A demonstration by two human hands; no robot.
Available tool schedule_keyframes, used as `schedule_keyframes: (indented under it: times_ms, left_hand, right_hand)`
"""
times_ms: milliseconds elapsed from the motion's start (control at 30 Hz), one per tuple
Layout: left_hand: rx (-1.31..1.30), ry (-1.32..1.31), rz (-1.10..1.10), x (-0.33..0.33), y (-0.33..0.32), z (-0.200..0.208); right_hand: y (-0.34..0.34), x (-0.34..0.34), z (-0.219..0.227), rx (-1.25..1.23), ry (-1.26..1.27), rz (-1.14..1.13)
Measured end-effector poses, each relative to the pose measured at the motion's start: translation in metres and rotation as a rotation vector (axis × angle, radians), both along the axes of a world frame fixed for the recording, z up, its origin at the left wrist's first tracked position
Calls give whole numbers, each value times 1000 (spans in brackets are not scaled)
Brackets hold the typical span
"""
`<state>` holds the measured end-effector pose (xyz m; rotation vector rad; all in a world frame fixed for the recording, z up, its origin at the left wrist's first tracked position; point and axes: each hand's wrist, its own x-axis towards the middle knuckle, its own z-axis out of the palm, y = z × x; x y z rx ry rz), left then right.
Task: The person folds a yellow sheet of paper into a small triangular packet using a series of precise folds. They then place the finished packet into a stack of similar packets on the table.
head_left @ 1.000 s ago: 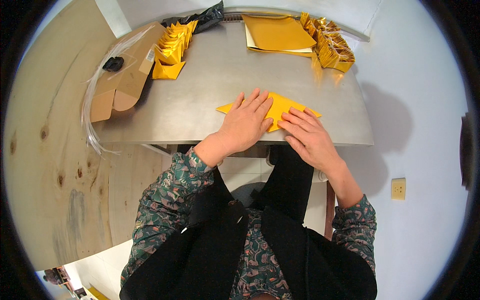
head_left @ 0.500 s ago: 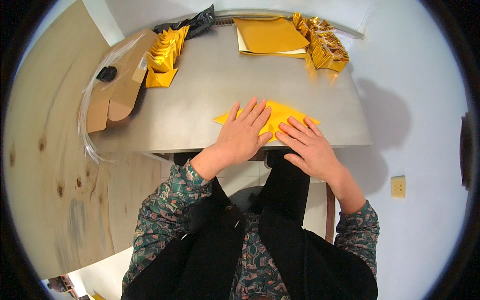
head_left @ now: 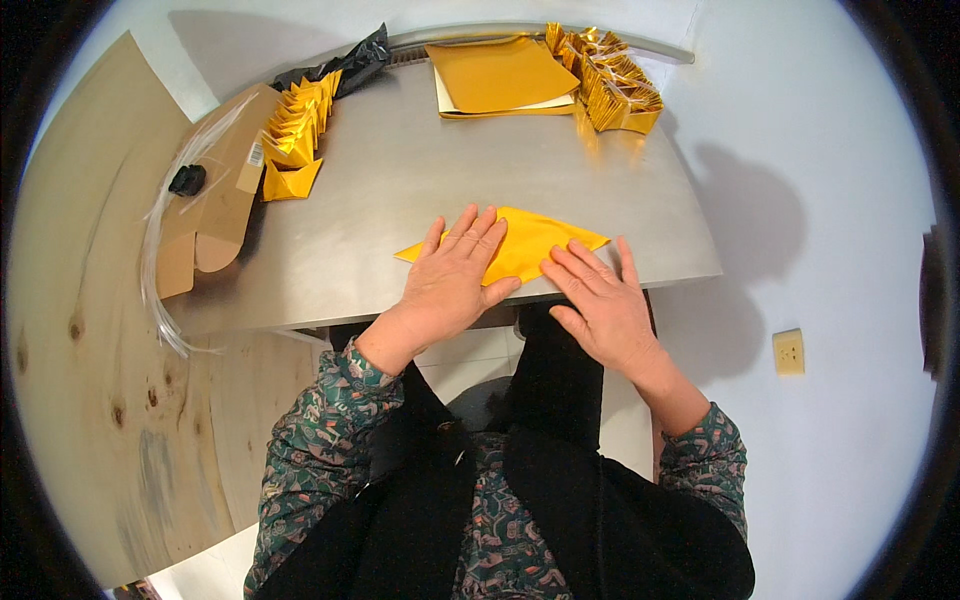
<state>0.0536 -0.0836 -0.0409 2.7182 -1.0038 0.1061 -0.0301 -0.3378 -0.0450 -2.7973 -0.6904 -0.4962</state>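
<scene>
A sheet of gold paper, folded into a flat, wide pointed shape, lies near the front edge of the grey metal table. My left hand rests flat over the paper's left part, fingers outstretched and slightly spread. On its right part lie the fingertips of my right hand, whose palm extends past the table edge. Neither hand grips anything. My hands cover part of the paper's left side and its lower right edge.
A stack of gold sheets lies at the back, beside bundled gold folded pieces. More folded gold pieces line up at the left, next to a cardboard box with clear plastic strips. Black plastic sits behind.
The whole view has shifted a little. My hands have moved slightly apart, my right hand toward the right edge, uncovering more of the paper's middle.
</scene>
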Motion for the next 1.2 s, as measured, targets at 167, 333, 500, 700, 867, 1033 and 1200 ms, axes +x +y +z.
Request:
schedule_keyframes:
  times_ms: [167, 333, 500, 700, 867, 1033, 1200]
  left_hand:
    - [-1, -15, -5, 1, 1, -2]
    - [20, -43, -2, 2, 0, -7]
    - [-27, -43, -6, 2, -2, -9]
    - [-144, -28, 12, 2, -2, -11]
    - [-176, -155, -83, -4, 10, -10]
    - [-128, -102, -244, -9, 30, -6]
    - [-104, -101, -309, -6, 38, -4]
  right_hand:
    - [-13, 1, 10, 91, 15, -154]
    - [0, 14, 35, 61, 153, -156]
    - [37, 66, 31, 152, 136, 143]
    - [40, 81, 14, -45, 252, 55]
    - [38, 81, 11, -101, 199, 75]
    - [38, 81, 11, -138, 212, 77]
    - [37, 81, 11, -137, 206, 93]
